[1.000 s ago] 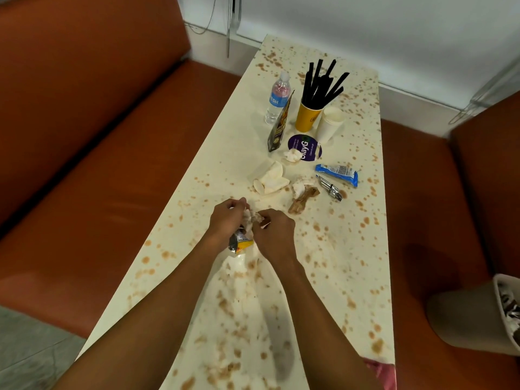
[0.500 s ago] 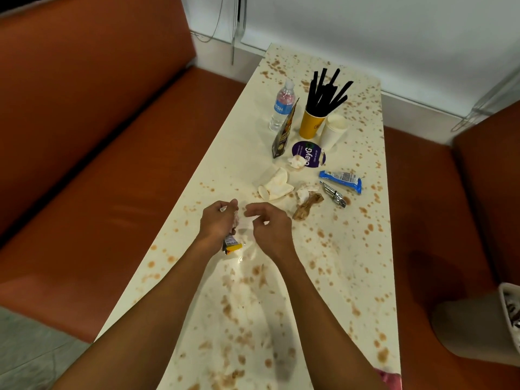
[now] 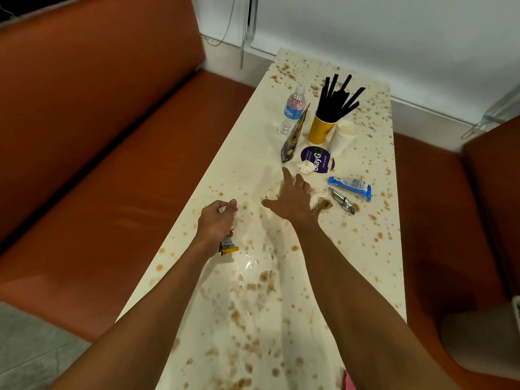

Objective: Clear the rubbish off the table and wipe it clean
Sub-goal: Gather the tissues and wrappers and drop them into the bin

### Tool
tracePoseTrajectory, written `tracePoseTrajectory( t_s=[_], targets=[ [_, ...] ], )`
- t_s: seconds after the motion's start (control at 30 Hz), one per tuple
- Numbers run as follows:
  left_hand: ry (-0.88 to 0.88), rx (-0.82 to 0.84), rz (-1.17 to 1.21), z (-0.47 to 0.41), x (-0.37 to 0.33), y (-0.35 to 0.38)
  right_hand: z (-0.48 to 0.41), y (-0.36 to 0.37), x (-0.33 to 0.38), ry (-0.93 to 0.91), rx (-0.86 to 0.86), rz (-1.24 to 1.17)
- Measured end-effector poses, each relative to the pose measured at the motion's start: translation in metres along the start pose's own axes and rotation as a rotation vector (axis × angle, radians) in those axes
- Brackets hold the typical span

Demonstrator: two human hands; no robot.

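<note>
**A:** Where's the rubbish sitting?

**B:** I'm gripping a wad of wrappers (image 3: 228,247) in my left hand (image 3: 216,220), fingers curled tight round it, near the table's left edge. I'm holding my right hand (image 3: 289,198) farther out, fingers spread, over the crumpled white cup (image 3: 271,195). Whether it's touching, I can't tell.

**A:** What's worrying you?

**B:** The wad is poking out below my fist, so I'm risking it slipping loose if I grab more. My wrist could also be nudging the brown wrapper (image 3: 322,206) just to the right.

**A:** And around you?

**B:** I'm working at a cream table (image 3: 365,249) spattered with brown stains. Orange benches (image 3: 112,220) are flanking it, and a white wall (image 3: 365,29) is closing the far end.
</note>
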State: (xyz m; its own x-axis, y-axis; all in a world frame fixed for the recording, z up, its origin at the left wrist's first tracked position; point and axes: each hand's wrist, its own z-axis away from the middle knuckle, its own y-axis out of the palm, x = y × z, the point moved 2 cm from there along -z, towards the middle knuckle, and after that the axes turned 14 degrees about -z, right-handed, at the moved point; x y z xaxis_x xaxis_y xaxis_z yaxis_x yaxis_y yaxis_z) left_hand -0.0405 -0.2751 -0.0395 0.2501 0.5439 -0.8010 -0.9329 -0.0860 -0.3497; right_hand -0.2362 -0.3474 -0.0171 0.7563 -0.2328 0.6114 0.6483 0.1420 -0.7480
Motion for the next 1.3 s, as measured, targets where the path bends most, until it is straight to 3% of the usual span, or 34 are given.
tracePoseTrajectory(
  t_s=[0.27,0.67,1.0,1.3],
  targets=[
    [-0.066,0.077,0.093,0.004,-0.004,0.002,0.005,0.004,-0.009,-0.051,-0.028,-0.041],
    [-0.009,0.139,0.079,0.038,-0.045,0.043,0.077,-0.041,-0.038,-0.135,-0.116,-0.344],
    [0.076,0.230,-0.013,0.105,-0.086,0.169,0.144,-0.139,-0.138,-0.091,-0.251,-0.441],
    [0.174,0.351,-0.163,0.191,-0.108,0.333,0.210,-0.238,-0.280,0.055,-0.330,-0.457]
  ],
)
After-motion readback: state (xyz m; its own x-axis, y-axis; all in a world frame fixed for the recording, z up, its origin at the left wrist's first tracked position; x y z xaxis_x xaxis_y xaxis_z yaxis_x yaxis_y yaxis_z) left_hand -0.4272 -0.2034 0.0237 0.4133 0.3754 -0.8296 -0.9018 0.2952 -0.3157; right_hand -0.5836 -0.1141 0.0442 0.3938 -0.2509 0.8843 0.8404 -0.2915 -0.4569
